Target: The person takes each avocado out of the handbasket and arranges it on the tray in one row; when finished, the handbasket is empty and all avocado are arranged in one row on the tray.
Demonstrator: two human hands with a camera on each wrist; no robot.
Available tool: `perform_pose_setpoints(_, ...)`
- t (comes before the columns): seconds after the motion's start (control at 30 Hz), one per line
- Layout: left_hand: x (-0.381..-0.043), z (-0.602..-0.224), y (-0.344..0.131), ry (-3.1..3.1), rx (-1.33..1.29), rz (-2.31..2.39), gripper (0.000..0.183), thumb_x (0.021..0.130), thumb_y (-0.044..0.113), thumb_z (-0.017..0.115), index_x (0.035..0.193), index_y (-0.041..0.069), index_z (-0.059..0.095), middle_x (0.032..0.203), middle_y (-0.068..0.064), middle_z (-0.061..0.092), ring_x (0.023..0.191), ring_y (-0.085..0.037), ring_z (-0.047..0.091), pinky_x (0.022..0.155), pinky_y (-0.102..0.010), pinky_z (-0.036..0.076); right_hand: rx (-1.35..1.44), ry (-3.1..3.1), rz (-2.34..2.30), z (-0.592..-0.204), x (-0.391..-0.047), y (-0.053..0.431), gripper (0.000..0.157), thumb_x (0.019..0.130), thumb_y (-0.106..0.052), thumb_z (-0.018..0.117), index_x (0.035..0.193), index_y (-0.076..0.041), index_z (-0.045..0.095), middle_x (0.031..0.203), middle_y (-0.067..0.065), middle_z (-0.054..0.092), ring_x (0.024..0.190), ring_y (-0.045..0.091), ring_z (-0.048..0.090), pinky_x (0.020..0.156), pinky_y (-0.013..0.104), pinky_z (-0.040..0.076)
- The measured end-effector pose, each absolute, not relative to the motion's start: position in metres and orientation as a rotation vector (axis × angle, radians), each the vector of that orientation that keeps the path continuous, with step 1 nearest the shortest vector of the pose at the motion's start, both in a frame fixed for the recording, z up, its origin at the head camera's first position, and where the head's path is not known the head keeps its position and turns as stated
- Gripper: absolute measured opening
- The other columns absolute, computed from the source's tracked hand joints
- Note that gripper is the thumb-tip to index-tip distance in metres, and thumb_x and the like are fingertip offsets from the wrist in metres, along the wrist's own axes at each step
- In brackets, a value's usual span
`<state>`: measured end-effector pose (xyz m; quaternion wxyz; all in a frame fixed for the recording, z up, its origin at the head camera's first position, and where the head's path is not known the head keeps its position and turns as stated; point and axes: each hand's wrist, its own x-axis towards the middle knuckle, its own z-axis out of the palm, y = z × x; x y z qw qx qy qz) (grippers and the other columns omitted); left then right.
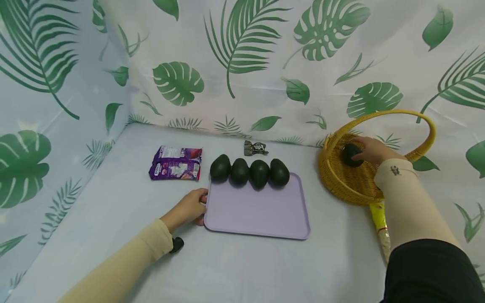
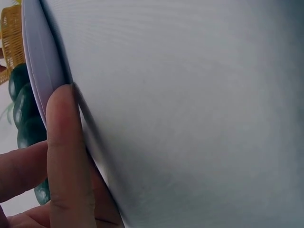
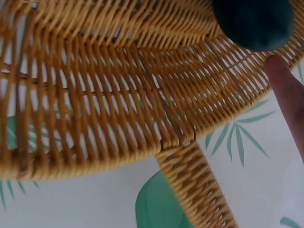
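Note:
My right hand reaches inside a wicker basket at the right and holds a dark green avocado there. In the right wrist view, a fingertip meets the lower side of that avocado, over the woven basket wall. My left hand grips the left edge of a pale purple tray. The left wrist view has a finger lying along the rim of the tray. Several avocados stand in a row across the tray's far edge.
A purple snack packet lies left of the avocado row. Behind the row sits a small dark openwork object. A yellow-ended package is partly hidden under my right forearm. The basket's tall handle arches above my right hand.

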<state>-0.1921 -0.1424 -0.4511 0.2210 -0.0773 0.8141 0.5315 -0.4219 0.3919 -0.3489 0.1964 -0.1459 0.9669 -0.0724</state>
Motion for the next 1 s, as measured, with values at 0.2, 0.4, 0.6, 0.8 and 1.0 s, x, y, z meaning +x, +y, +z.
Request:
perform_pose_setpoints(0.2,-0.194,-0.452,-0.141,2.233,-0.212,1.478,0.067,0.083,-0.012,0.05,0.148,-0.001,0.039,0.11,-0.014,0.049,0.079,-0.023,0.058,0.053,-0.033,0.062,-0.383,2.657,-0.176,-0.367,-0.437,0.403,0.08,0.088,-0.021,0.073,0.149,0.007,0.029,0.148,0.04,0.02,0.132,0.062,0.021,0.104,0.079,0.028)
perform_pose_setpoints(0.4,-0.196,-0.453,-0.144,2.226,-0.237,1.483,0.067,0.083,-0.012,0.05,0.148,-0.001,0.039,0.109,-0.014,0.048,0.08,-0.024,0.057,0.054,-0.033,0.063,-0.365,2.621,-0.123,-0.375,-0.443,0.404,0.084,0.086,-0.027,0.075,0.149,0.006,0.029,0.145,0.043,0.023,0.13,0.064,0.023,0.102,0.08,0.027)
perform_pose_setpoints(0.6,-0.196,-0.455,-0.143,2.234,-0.229,1.48,0.068,0.081,-0.012,0.05,0.147,-0.002,0.04,0.107,-0.014,0.048,0.079,-0.024,0.058,0.053,-0.033,0.062,-0.253,2.618,-0.138,-0.377,-0.435,0.409,0.087,0.087,-0.04,0.073,0.149,0.003,0.029,0.144,0.044,0.024,0.128,0.064,0.026,0.099,0.082,0.029)
perform_pose_setpoints(0.8,-0.196,-0.456,-0.142,2.232,-0.207,1.479,0.067,0.082,-0.012,0.05,0.147,-0.001,0.04,0.109,-0.014,0.049,0.079,-0.023,0.057,0.053,-0.033,0.062,-0.262,2.675,-0.175,-0.373,-0.424,0.412,0.085,0.09,-0.041,0.069,0.147,0.008,0.029,0.142,0.043,0.029,0.125,0.063,0.032,0.099,0.078,0.034)
perform_pose_setpoints(1.0,-0.196,-0.456,-0.145,2.237,-0.221,1.482,0.068,0.081,-0.012,0.05,0.148,-0.002,0.038,0.11,-0.015,0.048,0.076,-0.022,0.055,0.054,-0.033,0.063,-0.27,2.726,-0.238,-0.355,-0.417,0.4,0.087,0.094,-0.041,0.064,0.151,0.007,0.02,0.141,0.044,0.026,0.123,0.064,0.032,0.096,0.077,0.037)
